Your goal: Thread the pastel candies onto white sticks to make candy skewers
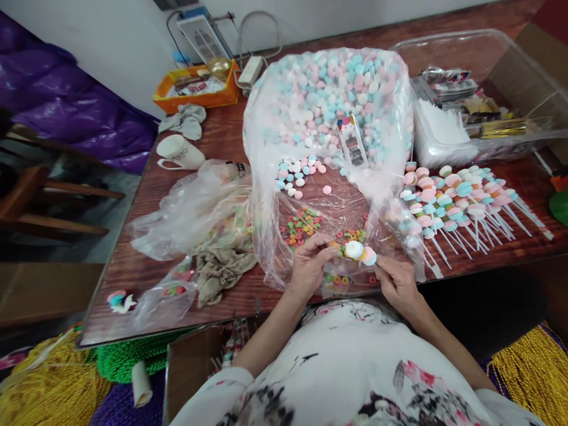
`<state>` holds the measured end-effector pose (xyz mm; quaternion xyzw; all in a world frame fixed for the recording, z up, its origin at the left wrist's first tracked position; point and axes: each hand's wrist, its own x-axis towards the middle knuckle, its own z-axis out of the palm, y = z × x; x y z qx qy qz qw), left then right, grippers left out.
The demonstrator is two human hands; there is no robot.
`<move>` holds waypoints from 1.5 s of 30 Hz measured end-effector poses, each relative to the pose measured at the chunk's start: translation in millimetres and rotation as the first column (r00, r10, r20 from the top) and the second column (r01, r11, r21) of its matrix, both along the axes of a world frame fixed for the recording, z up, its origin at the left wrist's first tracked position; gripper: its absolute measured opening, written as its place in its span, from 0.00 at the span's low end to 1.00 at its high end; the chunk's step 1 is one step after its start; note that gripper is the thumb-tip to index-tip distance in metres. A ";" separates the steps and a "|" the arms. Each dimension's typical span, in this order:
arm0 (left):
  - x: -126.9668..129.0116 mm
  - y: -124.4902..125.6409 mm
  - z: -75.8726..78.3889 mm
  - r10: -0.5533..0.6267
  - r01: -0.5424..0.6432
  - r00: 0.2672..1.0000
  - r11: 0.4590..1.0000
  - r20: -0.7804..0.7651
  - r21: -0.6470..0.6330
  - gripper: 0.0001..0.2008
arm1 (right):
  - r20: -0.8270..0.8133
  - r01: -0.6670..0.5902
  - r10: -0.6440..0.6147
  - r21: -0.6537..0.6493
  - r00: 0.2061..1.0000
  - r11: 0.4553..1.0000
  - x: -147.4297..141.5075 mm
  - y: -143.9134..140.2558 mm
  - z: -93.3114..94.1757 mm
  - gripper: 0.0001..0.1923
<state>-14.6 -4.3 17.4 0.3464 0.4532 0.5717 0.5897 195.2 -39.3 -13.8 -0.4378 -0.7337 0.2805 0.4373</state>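
A stick threaded with pastel marshmallow-like discs and small coloured rings, a candy skewer point(354, 249), spans the space between my hands. My right hand point(398, 285) is closed on its right end, beside a pink and blue disc. At the other end, my left hand point(312, 260) pinches an orange ring point(333, 246). Beneath lies a clear plastic bag point(261, 236), spread open. Loose small rings point(304, 226) lie in its near part, and pink, white and blue discs point(310, 83) are heaped at its back. A small printed packet point(352, 142) rests on the bag.
Several finished-looking skewers point(461, 198) are piled on the right. Behind them stands a clear plastic bin point(488, 41) with white sticks and packets. To the left are a white mug point(180, 152), another plastic bag point(177, 219), a brown cloth point(222, 272) and an orange tray point(195, 103).
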 end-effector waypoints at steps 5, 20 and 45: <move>-3.9 -0.8 -5.5 0.019 -0.005 0.993 0.992 -0.112 0.125 0.09 | 0.137 -0.040 0.036 0.032 0.990 0.999 -1.3 -1.2 3.0 0.17; -17.1 -3.9 12.7 0.191 0.273 0.677 0.832 -0.711 0.484 0.08 | 0.230 -0.019 0.024 -0.022 0.973 1.000 -6.8 -3.9 -2.2 0.14; -13.5 -1.4 -11.6 0.006 0.008 0.986 0.996 -0.165 0.085 0.10 | 0.231 -0.060 0.061 -0.011 0.971 0.998 -10.3 -3.7 -13.5 0.14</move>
